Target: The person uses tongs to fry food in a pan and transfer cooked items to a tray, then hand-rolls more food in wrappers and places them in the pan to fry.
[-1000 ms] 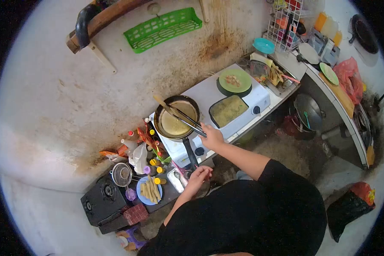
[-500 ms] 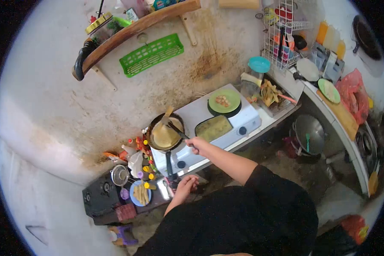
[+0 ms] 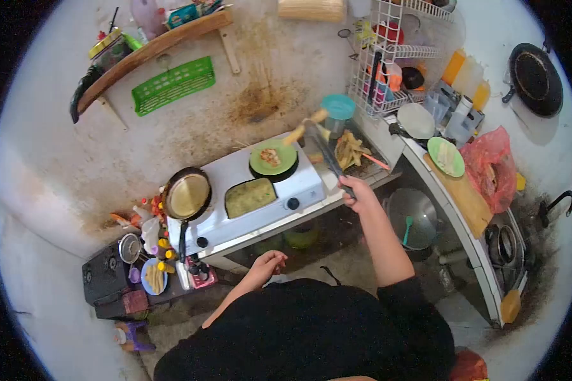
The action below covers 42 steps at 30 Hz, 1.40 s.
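Observation:
My right hand (image 3: 357, 193) is wrapped round the dark handle of a spatula (image 3: 321, 147). A yellowish piece of food (image 3: 293, 135) shows at the spatula's far end, blurred by motion, near the tray of yellow peels (image 3: 349, 151). On the left burner of the white stove (image 3: 219, 227) sits a frying pan (image 3: 187, 195) with a pale, thin layer in it. Near the stove's front edge, my left hand (image 3: 268, 265) has its fingers curled together; whatever they hold, if anything, is hidden.
A green plate (image 3: 273, 157) with small pieces rests on the right burner, beside a rectangular tray (image 3: 250, 197) of greenish mixture. Bottles and a blue plate (image 3: 154, 277) of rolls are at the left. Peeled wall, wire rack (image 3: 400, 57) and cutting board (image 3: 464, 197) are at the right.
My right hand has moved with the spatula from over the frying pan to the right, beyond the green plate. The whole view has shifted right. My left hand remains curled near the stove's front.

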Available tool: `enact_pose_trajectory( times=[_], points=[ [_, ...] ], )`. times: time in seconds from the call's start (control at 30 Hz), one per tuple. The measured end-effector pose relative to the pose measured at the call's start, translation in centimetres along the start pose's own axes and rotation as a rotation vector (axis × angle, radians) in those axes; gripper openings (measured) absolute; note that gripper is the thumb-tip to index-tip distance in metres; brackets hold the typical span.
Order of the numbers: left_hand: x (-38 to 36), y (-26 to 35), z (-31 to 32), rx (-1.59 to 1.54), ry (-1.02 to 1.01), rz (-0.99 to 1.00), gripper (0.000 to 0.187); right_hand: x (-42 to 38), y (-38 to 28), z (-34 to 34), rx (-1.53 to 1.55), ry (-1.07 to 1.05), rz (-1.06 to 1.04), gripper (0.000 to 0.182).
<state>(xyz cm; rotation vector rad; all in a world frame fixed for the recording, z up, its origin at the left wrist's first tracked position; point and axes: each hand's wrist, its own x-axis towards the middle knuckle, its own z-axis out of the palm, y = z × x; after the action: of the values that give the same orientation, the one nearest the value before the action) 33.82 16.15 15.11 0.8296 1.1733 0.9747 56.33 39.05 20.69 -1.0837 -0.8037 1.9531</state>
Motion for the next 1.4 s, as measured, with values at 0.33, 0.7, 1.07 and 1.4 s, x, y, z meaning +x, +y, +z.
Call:
enact_pose_trajectory(
  times=[0.33,0.7,1.07,1.4],
  points=[
    [12.7,1.2,6.0,0.198,-0.337,-0.055,0.016,5.6,3.3,-15.7,-0.866,0.699,-0.485,0.046],
    [29.1,1.4,8.8,0.145,-0.543,-0.016,0.017,13.7,3.7,-19.6,-1.374,0.770,-0.541,0.053],
    [35.7,4.6,10.6,0.220,-0.637,-0.112,0.019,14.2,5.3,-24.6,-1.557,0.675,-0.709,0.053],
    [35.5,2.8,16.0,0.191,-0.414,-0.098,0.012,14.4,3.0,-28.4,-1.505,0.501,-0.517,0.056]
  ],
)
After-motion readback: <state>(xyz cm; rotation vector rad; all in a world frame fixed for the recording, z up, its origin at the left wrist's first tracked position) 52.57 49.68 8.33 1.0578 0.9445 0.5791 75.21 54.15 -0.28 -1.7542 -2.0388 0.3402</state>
